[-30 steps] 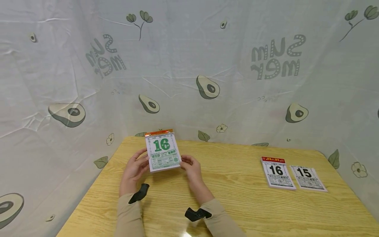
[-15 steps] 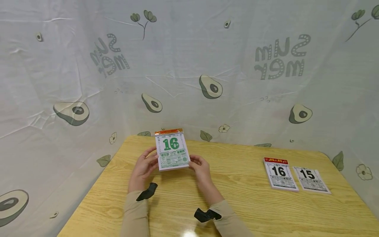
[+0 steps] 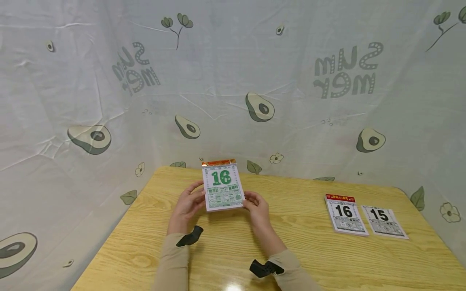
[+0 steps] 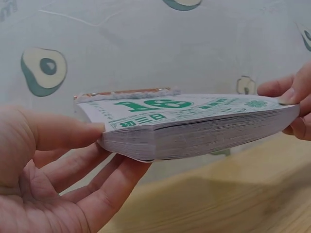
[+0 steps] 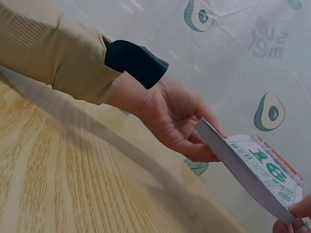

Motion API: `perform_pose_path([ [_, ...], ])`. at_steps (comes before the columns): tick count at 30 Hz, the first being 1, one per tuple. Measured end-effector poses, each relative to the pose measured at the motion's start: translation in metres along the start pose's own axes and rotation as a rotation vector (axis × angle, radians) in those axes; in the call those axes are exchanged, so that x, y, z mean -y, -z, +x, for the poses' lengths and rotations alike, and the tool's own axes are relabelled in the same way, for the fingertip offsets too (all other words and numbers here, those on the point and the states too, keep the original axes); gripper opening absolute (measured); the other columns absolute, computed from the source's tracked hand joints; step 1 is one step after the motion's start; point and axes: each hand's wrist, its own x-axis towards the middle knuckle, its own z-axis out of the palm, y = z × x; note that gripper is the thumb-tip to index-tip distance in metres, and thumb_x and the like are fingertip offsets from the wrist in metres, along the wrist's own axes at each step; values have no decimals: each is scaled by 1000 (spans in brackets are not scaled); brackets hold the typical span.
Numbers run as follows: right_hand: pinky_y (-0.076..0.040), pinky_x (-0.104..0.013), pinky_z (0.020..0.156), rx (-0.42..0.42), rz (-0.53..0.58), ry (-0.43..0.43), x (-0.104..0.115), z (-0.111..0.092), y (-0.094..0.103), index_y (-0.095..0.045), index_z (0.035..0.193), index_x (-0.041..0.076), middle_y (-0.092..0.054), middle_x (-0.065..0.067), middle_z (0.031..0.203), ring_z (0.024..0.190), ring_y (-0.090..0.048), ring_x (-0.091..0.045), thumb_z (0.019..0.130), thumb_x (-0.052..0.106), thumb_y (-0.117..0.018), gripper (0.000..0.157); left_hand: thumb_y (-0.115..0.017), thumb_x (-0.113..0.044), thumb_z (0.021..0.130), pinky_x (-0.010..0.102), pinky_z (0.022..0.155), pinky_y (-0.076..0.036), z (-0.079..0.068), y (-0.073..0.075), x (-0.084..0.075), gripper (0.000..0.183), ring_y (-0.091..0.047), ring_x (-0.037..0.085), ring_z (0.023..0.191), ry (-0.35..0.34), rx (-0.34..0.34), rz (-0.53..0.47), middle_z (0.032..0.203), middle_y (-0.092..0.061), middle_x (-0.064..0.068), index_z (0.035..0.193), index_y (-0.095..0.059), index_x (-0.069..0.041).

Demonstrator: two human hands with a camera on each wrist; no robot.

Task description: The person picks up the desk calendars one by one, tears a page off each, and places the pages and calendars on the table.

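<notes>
Both hands hold a thick tear-off calendar (image 3: 223, 186) off the table, its top page printed with a green 16 under an orange-red header strip. My left hand (image 3: 188, 204) grips its left edge; in the left wrist view the thumb (image 4: 73, 133) lies on the page and the fingers (image 4: 116, 182) support the underside. At the lower right corner my right hand (image 3: 257, 210) pinches the pad between thumb and fingers. The right wrist view shows the pad (image 5: 262, 167) tilted, with its thick page block facing the camera.
On the right of the wooden table (image 3: 298, 234) lies a second calendar (image 3: 346, 214) with a red header and a black 16. Beside it is a loose page (image 3: 384, 221) marked 15. A curtain (image 3: 225, 72) with avocado prints hangs behind and at the sides.
Both hands and the held calendar have shifted to the right in the head view, past a slight shift of the whole scene. The grip looks the same.
</notes>
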Motion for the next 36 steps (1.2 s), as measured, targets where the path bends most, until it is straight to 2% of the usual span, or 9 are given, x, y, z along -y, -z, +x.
perform_pose_path([
  [8,-52,-19,75,-18,-31,4,2,-3,17,-59,121,-5,-61,-21,121,90,-59,-11,88,-7,-60,32,-54,1,96,30,74,-56,2,-15,9,42,-69,16,90,12,7,-8,105,-71,0,136,-46,-8],
  [14,-51,-19,76,-31,-49,1,5,-6,30,-57,123,-4,-59,-21,124,89,-57,-10,89,-6,-60,34,-53,0,97,30,75,-56,4,-25,14,46,-68,16,91,56,37,-29,107,-70,0,141,-44,-8],
  [22,-51,-17,75,-50,-85,-3,6,-10,45,-57,123,-3,-58,-18,123,91,-57,-11,90,-5,-60,33,-55,-5,97,32,73,-56,7,-40,22,48,-67,19,92,78,54,-24,107,-69,2,144,-45,-9],
  [28,-50,-16,77,-42,-107,-9,9,-14,55,-56,124,-2,-57,-18,126,94,-56,-10,91,-4,-60,34,-49,-14,102,35,71,-57,6,-48,27,46,-67,20,90,84,105,-40,109,-67,3,147,-42,-12],
  [36,-49,-16,78,-34,-119,-19,13,-20,65,-55,125,-2,-55,-17,127,96,-56,-10,91,-3,-60,35,-43,-18,105,40,73,-56,7,-55,33,45,-67,20,92,99,168,-65,113,-65,1,149,-38,-18],
])
